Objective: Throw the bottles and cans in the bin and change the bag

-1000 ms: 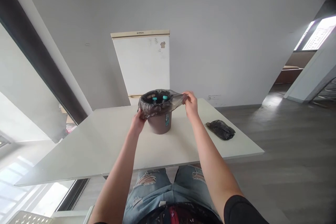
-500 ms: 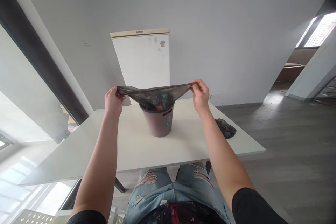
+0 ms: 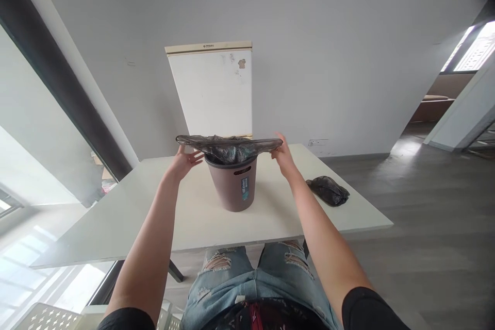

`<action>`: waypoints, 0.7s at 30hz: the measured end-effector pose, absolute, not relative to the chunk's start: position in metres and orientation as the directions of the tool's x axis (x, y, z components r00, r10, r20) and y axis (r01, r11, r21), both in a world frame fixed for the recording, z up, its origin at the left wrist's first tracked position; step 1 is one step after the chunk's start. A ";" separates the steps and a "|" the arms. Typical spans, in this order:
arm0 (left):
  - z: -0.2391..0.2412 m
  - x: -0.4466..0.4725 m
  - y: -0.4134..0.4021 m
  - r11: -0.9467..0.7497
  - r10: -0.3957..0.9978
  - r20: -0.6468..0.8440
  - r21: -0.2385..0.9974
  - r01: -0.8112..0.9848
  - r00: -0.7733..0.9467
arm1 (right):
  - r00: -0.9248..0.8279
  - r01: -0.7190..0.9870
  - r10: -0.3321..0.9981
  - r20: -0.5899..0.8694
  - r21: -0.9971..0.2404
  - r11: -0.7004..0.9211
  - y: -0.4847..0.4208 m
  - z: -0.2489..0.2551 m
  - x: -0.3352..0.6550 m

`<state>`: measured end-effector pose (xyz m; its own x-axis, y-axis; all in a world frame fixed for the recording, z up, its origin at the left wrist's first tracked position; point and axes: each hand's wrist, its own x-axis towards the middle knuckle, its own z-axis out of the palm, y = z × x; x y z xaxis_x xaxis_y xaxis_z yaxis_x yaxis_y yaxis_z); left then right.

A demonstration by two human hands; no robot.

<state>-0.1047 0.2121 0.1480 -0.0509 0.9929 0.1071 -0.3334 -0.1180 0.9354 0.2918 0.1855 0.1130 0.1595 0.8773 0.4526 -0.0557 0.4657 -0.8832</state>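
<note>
Black bag (image 3: 230,152) lower over bin (image 3: 232,185)

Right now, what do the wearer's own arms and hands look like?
The left hand and right hand are bare, with no gloves. The forearms are uncovered, with no watch or bracelet showing, below short black sleeves. Finer details, such as rings, are too small to tell.

Between the fingers (image 3: 284,145), a liner (image 3: 232,150) is stretched over the bin (image 3: 232,185) on the table (image 3: 193,216); right of them a bag (image 3: 328,191) is laid, behind them a fridge (image 3: 216,93).
</note>
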 end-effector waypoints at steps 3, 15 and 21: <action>0.142 -0.091 0.210 -0.181 0.966 0.224 0.944 -0.276 0.131 | -0.050 -0.008 0.942 0.333 -0.943 0.333 0.194 0.116 0.280; 0.172 -0.077 0.230 -0.543 0.837 0.481 0.669 -0.508 -0.262 | 0.145 -0.297 0.815 0.561 -0.761 0.577 0.202 0.160 0.265; 0.119 -0.098 0.211 -0.538 0.842 0.445 0.730 -0.422 -0.304 | 0.228 -0.367 0.877 0.423 -0.797 0.480 0.199 0.126 0.286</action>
<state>-0.0979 0.2112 0.1189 -0.3037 0.8424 0.4452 -0.4222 -0.5379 0.7297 0.2857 0.1994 0.1257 0.2285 0.8769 0.4230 -0.3673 0.4800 -0.7967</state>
